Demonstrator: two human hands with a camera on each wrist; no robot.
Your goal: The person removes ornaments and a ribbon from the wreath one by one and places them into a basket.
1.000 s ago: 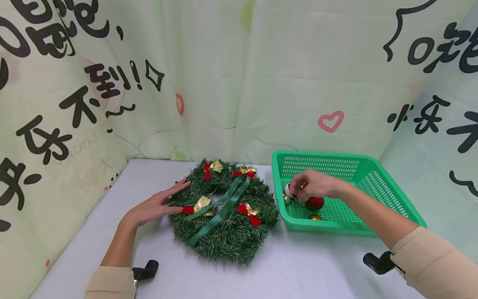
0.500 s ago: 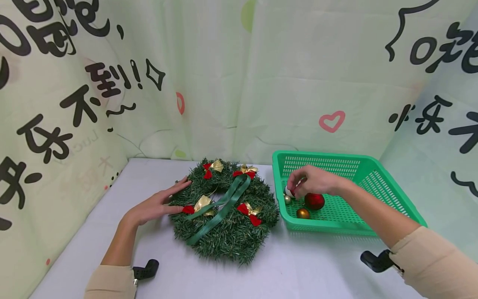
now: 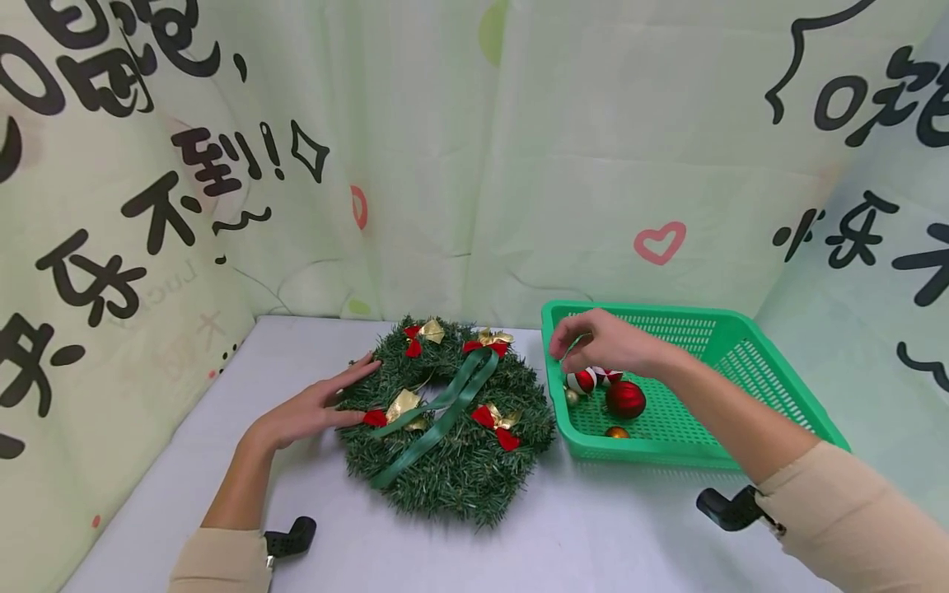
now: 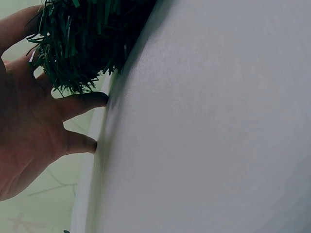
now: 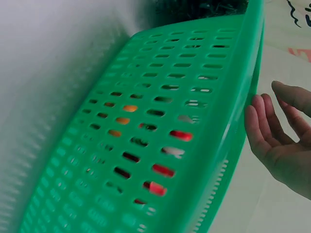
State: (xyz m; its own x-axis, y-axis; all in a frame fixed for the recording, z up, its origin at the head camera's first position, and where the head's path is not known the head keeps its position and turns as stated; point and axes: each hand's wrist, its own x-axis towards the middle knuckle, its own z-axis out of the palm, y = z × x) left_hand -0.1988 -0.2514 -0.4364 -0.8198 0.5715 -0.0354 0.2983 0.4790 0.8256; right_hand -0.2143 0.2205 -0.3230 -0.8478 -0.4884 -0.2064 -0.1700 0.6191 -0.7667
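A green wreath (image 3: 452,482) lies on the table, trimmed with red-and-gold bows (image 3: 498,424) and a loose green ribbon (image 3: 437,424). My left hand (image 3: 315,403) rests against its left side, fingers spread; the left wrist view shows the wreath's needles (image 4: 77,48) between them. Above the left rim of a green basket (image 3: 667,451) is my right hand (image 3: 611,342), its thumb and fingers bent close together. I cannot tell whether a small thing is between them. Below it in the basket are striped red-and-white balls (image 3: 582,380), a red ball (image 3: 626,399) and a silver ball (image 3: 572,398).
An orange-gold ball (image 3: 616,432) lies near the basket's front wall. A white cloth covers the table (image 3: 415,560). Printed curtains (image 3: 593,165) hang behind and at both sides. Black wrist camera mounts (image 3: 291,537) stick out from both forearms.
My right hand has risen from among the balls and shifted left to the basket's rim. The striped balls have come into view, and the orange-gold ball has shifted. My left hand stays put.
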